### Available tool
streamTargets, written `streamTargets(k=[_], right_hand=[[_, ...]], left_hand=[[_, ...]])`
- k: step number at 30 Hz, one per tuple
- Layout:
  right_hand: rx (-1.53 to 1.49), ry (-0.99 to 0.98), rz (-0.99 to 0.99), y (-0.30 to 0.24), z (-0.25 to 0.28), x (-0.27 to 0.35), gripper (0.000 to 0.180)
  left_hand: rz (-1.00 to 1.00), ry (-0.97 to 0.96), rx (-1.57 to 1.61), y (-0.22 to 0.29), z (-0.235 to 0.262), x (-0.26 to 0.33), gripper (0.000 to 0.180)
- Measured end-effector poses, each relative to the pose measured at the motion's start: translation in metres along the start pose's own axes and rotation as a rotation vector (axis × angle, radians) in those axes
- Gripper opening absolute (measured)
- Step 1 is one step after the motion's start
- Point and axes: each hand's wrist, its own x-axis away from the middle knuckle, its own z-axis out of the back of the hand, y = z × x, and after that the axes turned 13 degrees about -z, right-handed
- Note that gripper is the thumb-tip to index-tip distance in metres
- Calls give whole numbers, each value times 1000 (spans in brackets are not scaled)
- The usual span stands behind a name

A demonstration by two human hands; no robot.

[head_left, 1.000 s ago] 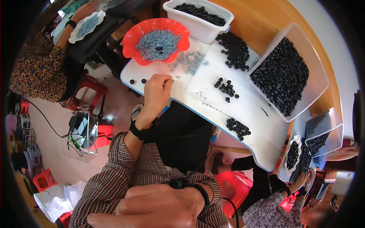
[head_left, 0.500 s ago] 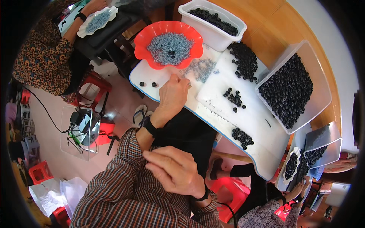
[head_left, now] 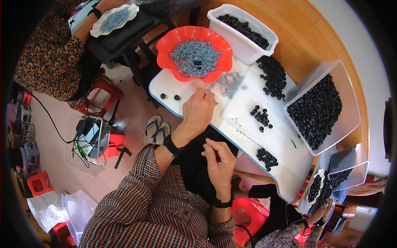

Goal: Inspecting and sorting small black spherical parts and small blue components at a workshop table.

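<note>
Nearest me: my right hand, above my lap, clear of the worktop. Fingers half curled, thumb and forefinger close together; cannot tell whether anything fine sits between them.

Next, farther out and to the left: my left hand, over the worktop's near edge. Fingers bunched, tips drawn in toward the thumb; cannot tell if they grip something small.

Key relation: the red bowl lies straight beyond my left hand, its near rim just past the knuckles, a narrow gap between. Left hand is much the nearer; right hand sits well back. Bowl is round and scalloped, so no long axis to note. It holds small blue-grey pieces, with a few black beads among them.

Two loose black beads left of my left hand. A blue-grey scatter just ahead of its fingertips, right of the bowl. Small black bead cluster farther right.

Farthest: white tub behind the bowl, holding black beads.
</note>
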Motion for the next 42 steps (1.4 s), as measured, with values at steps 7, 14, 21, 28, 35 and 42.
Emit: streamTargets(k=[7, 14, 21, 28, 35, 42], right_hand=[[31, 3, -42, 1, -1, -6, 17], [-108, 92, -163, 9, -1, -22, 16], [-373, 121, -321, 9, 5, -48, 23], [-445, 59, -396, 8, 11, -48, 30], [-626, -3, -462, 9, 18, -45, 26], [-666, -73, -462, 12, 22, -41, 22]], left_hand=[[4, -16, -9, -3, -6, 2, 11], [26, 54, 352, -1, 13, 9, 7], [172, -64, 835, 19, 27, 17, 6], [20, -128, 798, 22, 31, 19, 5], [-15, -194, 879, 20, 30, 16, 7], [211, -333, 1216, 13, 29, 18, 14]])
